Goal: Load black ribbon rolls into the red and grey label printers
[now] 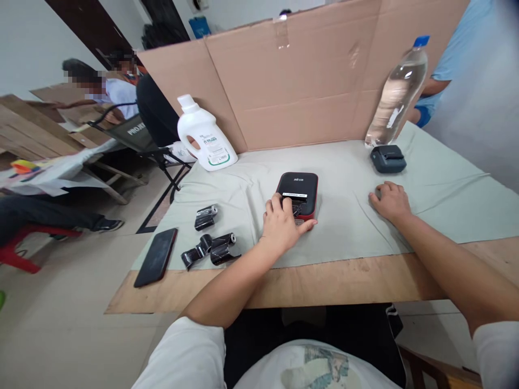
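Note:
My left hand [281,224] rests over the lower end of a flat black device with red edges [300,183], which looks like a portable printer and lies on the cloth. Its fingertips touch a slot-like recess below a white label strip; the thumb stretches out to the right. What lies under the fingers is partly hidden. My right hand [391,201] lies on the cloth with fingers loosely bent and nothing visible in it. Just beyond it sits a small dark grey-blue device [388,159]. Several pieces of rolled black film [223,249] lie to the left of my left hand.
A black phone [156,257] lies at the left table edge. A white jug [208,138] and a clear bottle with a blue cap [399,92] stand against a cardboard screen [300,81]. Pale cloth covers the wooden table [324,283]. Other people sit beyond.

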`<state>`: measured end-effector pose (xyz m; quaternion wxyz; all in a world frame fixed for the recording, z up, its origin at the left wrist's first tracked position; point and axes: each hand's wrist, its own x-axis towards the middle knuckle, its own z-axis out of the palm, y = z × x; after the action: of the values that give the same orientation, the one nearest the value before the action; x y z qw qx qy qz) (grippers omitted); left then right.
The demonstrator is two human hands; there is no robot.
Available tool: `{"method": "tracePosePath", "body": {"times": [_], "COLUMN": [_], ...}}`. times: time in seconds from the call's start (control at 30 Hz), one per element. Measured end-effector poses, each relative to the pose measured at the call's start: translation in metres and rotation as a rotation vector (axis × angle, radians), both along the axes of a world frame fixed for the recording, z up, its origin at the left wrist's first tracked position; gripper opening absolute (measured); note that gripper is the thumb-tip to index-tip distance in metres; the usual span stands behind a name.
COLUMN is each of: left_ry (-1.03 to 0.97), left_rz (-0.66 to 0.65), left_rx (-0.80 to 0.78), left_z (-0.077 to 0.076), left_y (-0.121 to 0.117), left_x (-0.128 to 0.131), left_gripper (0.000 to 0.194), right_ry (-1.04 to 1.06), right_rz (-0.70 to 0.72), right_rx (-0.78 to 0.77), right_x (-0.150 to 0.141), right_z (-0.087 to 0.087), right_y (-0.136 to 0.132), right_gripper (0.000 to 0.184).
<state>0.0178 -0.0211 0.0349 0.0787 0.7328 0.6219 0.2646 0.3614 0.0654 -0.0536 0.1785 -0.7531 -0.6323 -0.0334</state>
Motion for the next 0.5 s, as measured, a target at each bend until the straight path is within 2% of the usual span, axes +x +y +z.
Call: {"method": "tracePosePath", "body": {"times": [0.13,0.23,0.33,0.43,0.5], "left_ry": [-0.356,-0.792,-1.138,-1.272,-1.304], "left_rz": [0.035,0.039,-0.1,-0.23,-0.297], "left_rx": [0.008,-0.183,-0.374,-0.433,-0.465], "left_z": [-0.009,-0.026,-0.04,-0.042,-0.04], "left_y": [0.02,0.042,0.052,0.047,0.04], "left_x": [-0.03,-0.046,-0.048,-0.043,-0.039], "left_gripper": [0.05,0.05,0.062,0.073,0.079], "right_ry": [0.137,0.39,0.712,0.923,0.973], "right_rz": [0.047,0.241,0.439,0.564,0.601], "right_rx": [0.07,0.094,-0.014,-0.041,-0.025], "right_x": [-0.023,-0.066,-0.119,-0.158,-0.171], "right_z": [0.004,0.012,0.02,0.025,0.024], "right_y": [-0.002,-0.015,-0.037,-0.058,-0.068], "right_gripper": [0.051,0.057,0.063,0.066,0.07]}}
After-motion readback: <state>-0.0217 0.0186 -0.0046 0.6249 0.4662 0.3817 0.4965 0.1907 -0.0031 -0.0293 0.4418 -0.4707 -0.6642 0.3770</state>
